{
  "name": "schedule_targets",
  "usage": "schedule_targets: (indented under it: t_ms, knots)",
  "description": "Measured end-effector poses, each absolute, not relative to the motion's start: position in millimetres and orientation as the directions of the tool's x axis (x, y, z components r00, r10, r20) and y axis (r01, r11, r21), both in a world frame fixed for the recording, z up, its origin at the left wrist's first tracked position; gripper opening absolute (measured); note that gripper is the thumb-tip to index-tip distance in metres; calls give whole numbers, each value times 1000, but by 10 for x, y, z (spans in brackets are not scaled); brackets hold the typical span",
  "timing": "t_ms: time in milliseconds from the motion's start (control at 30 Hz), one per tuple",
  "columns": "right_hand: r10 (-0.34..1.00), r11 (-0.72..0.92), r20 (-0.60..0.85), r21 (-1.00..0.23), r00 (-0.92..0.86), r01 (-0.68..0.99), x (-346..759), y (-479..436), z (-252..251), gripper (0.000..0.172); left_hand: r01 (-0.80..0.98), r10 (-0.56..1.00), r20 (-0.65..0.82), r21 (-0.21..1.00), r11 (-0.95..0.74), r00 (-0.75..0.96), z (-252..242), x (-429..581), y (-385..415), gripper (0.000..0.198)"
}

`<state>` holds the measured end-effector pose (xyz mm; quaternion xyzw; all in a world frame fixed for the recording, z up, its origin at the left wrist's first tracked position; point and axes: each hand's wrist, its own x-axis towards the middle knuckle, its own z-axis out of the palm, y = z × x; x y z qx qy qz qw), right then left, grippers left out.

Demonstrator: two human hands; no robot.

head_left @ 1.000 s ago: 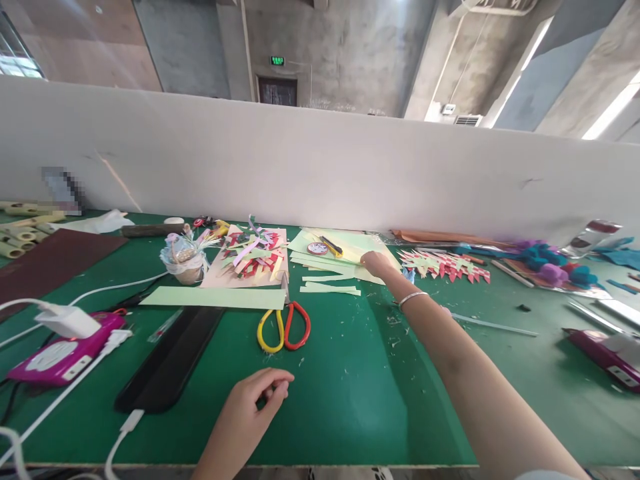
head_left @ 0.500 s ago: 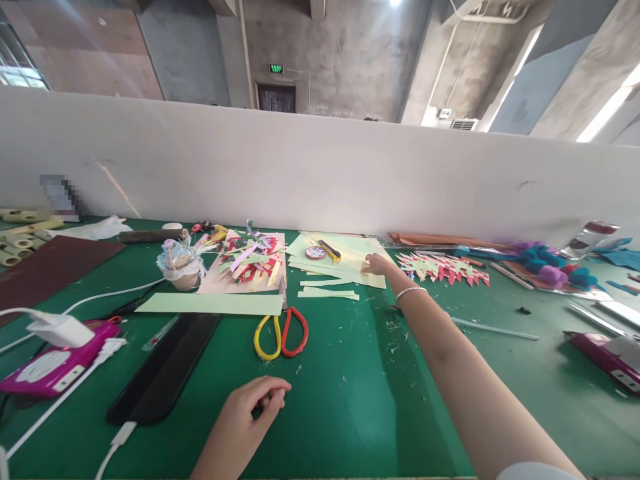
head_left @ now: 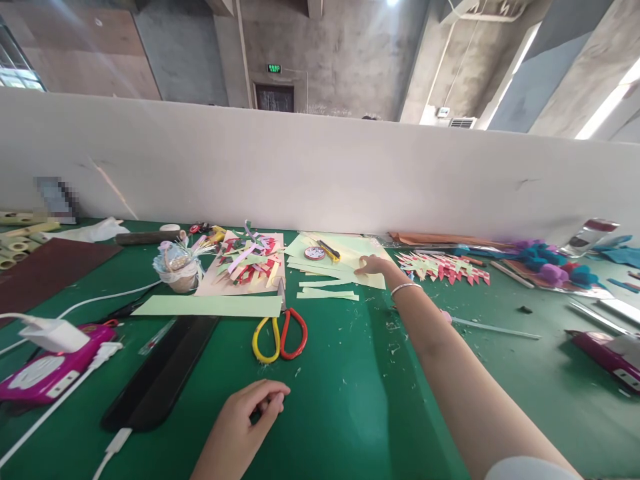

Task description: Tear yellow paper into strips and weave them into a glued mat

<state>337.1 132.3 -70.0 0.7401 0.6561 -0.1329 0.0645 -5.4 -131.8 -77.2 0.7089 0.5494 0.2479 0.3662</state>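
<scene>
My right hand [head_left: 374, 265] reaches far across the green table [head_left: 350, 400] and rests with fingers closed on the edge of a stack of pale green paper sheets [head_left: 345, 257]. A bracelet circles that wrist. On the stack lie a yellow utility knife [head_left: 330, 251] and a small round tape roll [head_left: 315, 253]. My left hand [head_left: 247, 417] rests near the front edge, fingers loosely curled with nothing visible in them. Scissors [head_left: 280, 327] with one yellow and one red handle lie between the hands. Cut paper strips [head_left: 327, 291] lie just below the stack.
A long pale green strip [head_left: 210, 306], a black case [head_left: 160, 373], a magenta device [head_left: 45, 373] with white charger and cables sit at left. A card of coloured scraps [head_left: 247, 261], a small basket [head_left: 177, 267], red-green cutouts [head_left: 443, 267] and a white partition [head_left: 320, 173] stand behind.
My right hand has slid slightly left along the paper stack's edge. The view has shifted a little; my left hand stays put.
</scene>
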Motion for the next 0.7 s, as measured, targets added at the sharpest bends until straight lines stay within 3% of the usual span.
schedule_targets:
  t_ms: [100, 300, 400, 500, 700]
  knots:
    - [947, -134, -304, -91, 101, 987, 3392, 1326, -721, 43, 602, 961, -54, 789, -124, 270, -776, -55, -1315, 33]
    - [950, -169, -281, -104, 134, 980, 3364, 1350, -717, 83, 589, 965, -48, 800, -119, 259, -774, -57, -1313, 33]
    - [948, -212, -266, -123, 174, 969, 3338, 1335, -732, 91, 577, 963, -35, 806, -130, 266, -767, -49, -1316, 32]
    - [944, -263, -241, -141, 224, 955, 3316, 1326, -751, 84, 570, 972, -33, 814, -110, 234, -756, -28, -1327, 33]
    - [957, -282, -124, -197, 261, 939, 3334, 1374, -706, 35, 573, 971, -71, 817, -74, 226, -733, -29, -1326, 34]
